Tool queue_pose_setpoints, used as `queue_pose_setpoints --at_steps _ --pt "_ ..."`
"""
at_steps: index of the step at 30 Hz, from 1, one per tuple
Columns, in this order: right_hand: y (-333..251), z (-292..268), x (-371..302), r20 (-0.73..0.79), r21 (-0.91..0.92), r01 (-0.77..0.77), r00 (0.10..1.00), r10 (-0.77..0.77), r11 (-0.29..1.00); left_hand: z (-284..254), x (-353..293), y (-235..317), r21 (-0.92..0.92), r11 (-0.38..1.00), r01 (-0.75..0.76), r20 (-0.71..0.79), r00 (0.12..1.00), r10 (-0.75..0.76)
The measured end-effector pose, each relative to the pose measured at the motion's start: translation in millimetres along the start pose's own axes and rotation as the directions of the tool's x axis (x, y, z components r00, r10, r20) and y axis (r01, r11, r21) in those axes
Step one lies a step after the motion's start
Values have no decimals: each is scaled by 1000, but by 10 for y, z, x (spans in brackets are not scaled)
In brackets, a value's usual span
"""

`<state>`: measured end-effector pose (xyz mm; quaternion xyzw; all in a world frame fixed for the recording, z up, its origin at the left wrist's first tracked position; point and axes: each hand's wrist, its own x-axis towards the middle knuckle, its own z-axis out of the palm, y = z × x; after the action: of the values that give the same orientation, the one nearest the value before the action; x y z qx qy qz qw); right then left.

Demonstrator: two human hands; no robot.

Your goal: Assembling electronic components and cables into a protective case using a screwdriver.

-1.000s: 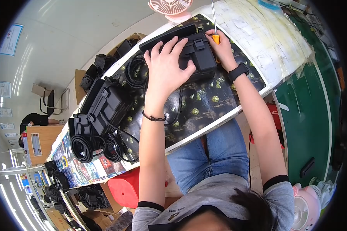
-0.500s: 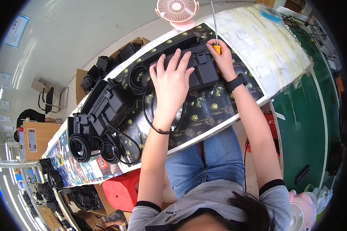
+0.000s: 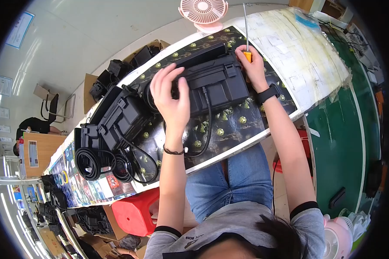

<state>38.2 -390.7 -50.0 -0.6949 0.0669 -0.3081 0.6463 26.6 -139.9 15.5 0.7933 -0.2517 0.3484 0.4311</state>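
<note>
A black plastic latched case (image 3: 220, 82) lies on the dark patterned mat, with a black cable (image 3: 208, 125) running from its front face and looping toward me. My left hand (image 3: 172, 97) hovers at the case's left end, fingers curved and apart, with nothing visible in them. At the right end of the case, my right hand (image 3: 254, 71) is closed round the orange handle of a screwdriver (image 3: 246, 30), whose metal shaft points up and away from me. Partly behind my left hand is a coiled black cable (image 3: 148, 97).
More black cases (image 3: 121, 121) with coiled cables (image 3: 88, 164) stand to the left on the table. A pink fan (image 3: 203, 11) is at the far edge. Boxes of black parts (image 3: 116, 69) lie beyond the table. A red stool (image 3: 134, 216) stands at the near left.
My left hand has moved left off the top of the case, uncovering its front and the cable. My right hand still grips the screwdriver.
</note>
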Motion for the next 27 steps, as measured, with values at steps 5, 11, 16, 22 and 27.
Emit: queue_pose_setpoints --at_steps 5,11,16,22,27 --pt "-36 9 -35 -60 -39 15 998 -17 999 128 -200 -354 -444 849 286 5 948 -317" --pt "-83 21 -49 -91 -55 48 994 -53 997 117 -394 -503 -501 814 295 118 955 -273" --pt "-96 -3 -60 -46 -69 -18 999 15 997 110 -407 -497 -516 797 313 133 949 -286" --pt "-88 -5 -55 -16 59 28 1000 -27 998 119 -428 -492 -542 797 268 101 962 -255" --pt "-113 -4 -69 0 98 55 998 -55 994 121 -440 -445 -523 819 237 60 969 -242"
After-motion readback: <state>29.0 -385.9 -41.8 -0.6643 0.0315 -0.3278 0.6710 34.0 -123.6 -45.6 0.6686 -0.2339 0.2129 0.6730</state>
